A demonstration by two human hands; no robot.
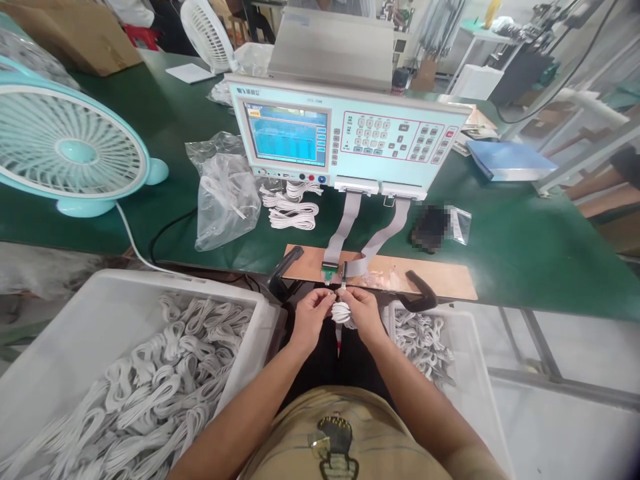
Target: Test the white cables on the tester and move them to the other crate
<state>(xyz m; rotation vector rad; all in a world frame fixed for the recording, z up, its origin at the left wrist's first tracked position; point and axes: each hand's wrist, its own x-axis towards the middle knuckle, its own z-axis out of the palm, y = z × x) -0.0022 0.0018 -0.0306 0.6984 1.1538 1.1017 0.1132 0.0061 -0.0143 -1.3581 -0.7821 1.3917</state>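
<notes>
A coiled white cable [341, 312] hangs between my two hands at the table's front edge. My right hand [364, 315] is closed on it, fingertips by a plug under the upright socket of one grey ribbon cable [387, 237]. My left hand [311, 319] is pinched just left of the coil; what lies between its fingertips is too small to make out. Right above it sits a small green circuit board [329, 274], joined to the other ribbon cable [344, 227]. Both ribbons run down from the cable tester [345, 133], whose blue screen is lit.
Black clamps [285, 273] hold a copper-coloured board [425, 277] to the green table [525, 247]. White bins [245, 293] of coiled cables flank me. A turquoise fan [75, 150], plastic bag [227, 200], cable bundles [293, 215] and blue folder [510, 160] are on the table.
</notes>
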